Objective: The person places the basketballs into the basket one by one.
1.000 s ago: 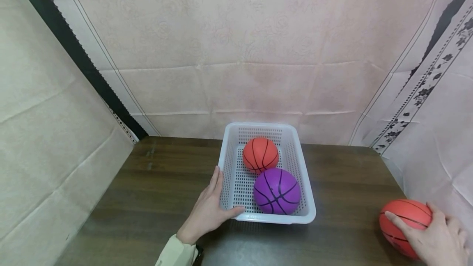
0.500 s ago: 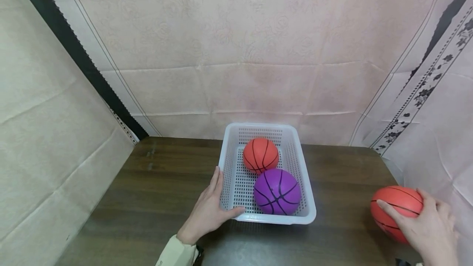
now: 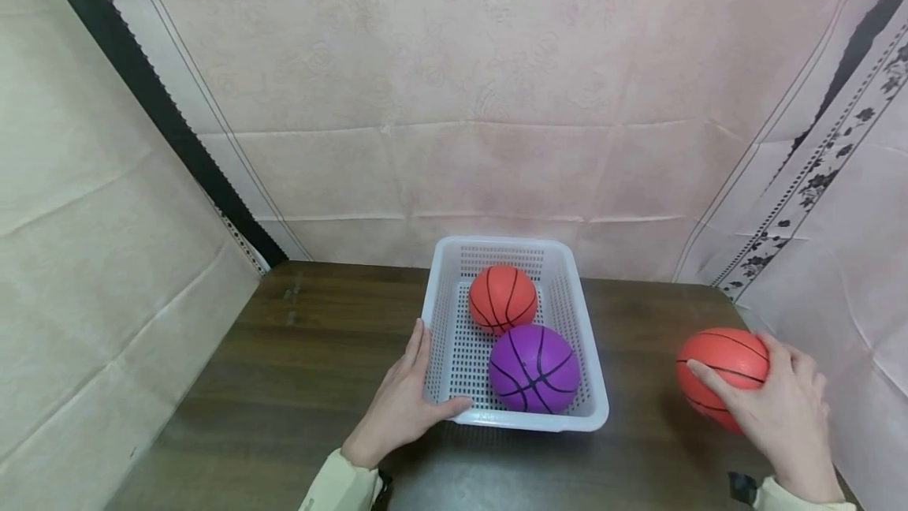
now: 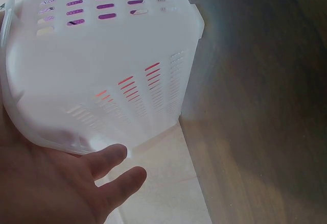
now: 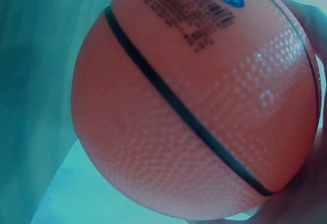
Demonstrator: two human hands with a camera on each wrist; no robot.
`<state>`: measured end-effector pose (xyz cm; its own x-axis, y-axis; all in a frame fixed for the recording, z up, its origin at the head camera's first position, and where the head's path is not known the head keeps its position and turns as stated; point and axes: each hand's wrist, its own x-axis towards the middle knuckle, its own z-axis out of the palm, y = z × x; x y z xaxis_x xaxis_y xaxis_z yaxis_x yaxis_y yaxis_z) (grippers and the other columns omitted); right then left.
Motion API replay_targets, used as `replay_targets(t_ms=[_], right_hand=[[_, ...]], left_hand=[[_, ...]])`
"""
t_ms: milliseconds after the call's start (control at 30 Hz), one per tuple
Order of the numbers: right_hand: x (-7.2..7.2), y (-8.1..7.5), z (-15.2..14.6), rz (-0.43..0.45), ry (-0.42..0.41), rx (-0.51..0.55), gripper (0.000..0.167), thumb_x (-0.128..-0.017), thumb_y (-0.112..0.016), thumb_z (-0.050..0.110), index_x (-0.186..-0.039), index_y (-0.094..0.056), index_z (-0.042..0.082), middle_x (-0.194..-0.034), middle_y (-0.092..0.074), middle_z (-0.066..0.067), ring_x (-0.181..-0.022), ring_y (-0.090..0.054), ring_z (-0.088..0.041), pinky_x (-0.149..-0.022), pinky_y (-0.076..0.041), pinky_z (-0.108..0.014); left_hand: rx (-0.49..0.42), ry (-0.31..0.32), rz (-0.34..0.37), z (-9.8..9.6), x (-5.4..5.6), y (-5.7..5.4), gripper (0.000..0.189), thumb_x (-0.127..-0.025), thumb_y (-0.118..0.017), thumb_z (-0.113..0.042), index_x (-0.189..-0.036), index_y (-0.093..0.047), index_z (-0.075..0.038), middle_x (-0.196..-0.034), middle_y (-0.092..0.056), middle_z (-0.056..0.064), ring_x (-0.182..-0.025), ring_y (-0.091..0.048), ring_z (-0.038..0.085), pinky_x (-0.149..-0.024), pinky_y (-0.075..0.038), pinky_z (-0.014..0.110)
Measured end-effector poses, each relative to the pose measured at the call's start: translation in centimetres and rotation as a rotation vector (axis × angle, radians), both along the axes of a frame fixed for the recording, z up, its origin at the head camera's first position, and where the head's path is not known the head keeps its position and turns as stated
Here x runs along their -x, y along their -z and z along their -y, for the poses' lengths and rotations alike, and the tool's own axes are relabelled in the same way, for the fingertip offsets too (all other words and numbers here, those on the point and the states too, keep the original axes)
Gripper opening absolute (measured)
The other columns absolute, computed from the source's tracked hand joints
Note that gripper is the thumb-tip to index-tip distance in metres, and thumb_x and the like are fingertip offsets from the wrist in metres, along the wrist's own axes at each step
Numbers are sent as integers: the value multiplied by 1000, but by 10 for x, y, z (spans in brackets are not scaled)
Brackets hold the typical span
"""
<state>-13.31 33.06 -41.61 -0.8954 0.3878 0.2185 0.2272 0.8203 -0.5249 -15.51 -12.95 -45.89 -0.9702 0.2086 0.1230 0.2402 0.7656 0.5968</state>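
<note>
A white perforated plastic basket (image 3: 593, 373) stands on the table, holding an orange toy basketball (image 3: 502, 298) at its back and a purple toy basketball (image 3: 534, 369) at its front. My left hand (image 3: 400, 400) rests at the basket's left front corner, thumb over the front rim and fingers straight along the left side. In the left wrist view, two fingertips (image 4: 125, 180) extend beside the basket wall. At the right, my right hand (image 3: 780, 408) grips a second orange basketball (image 3: 723, 373) between thumb and fingers. Its printed label and black seam fill the right wrist view.
The dark wooden table (image 3: 284, 385) ends at a pale cloth back wall (image 3: 496, 101) just behind the basket. Cloth also hangs at the left side (image 3: 106, 259) and the right side (image 3: 851, 282). Bare wood separates the basket from the held ball.
My right hand has carried the orange basketball left and farther back, closer to the basket. The left hand and the basket have stayed in place.
</note>
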Motion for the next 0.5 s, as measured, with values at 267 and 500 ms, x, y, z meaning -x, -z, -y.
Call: replay_targets(t_ms=[267,500], right_hand=[[16,-18,20,-92,-69,7,106,-72,-79,57,-150,-31,5,-138,-31,-34,-121,-25,-52,-77,-31,-65],[28,-33,35,-192,-152,8,101,-71,-83,50,-149,-35,9,-138,-34,-29,-122,-27,-49,-77,-31,-65]], left_hand=[[0,-4,3,0,0,0,122,-72,-70,-70,-157,-5,-10,-162,8,-6,-139,-29,38,-106,-31,56],[-2,-1,12,0,0,-1,123,-71,-67,-74,-157,-5,-11,-162,9,-7,-139,-29,39,-106,-30,57]])
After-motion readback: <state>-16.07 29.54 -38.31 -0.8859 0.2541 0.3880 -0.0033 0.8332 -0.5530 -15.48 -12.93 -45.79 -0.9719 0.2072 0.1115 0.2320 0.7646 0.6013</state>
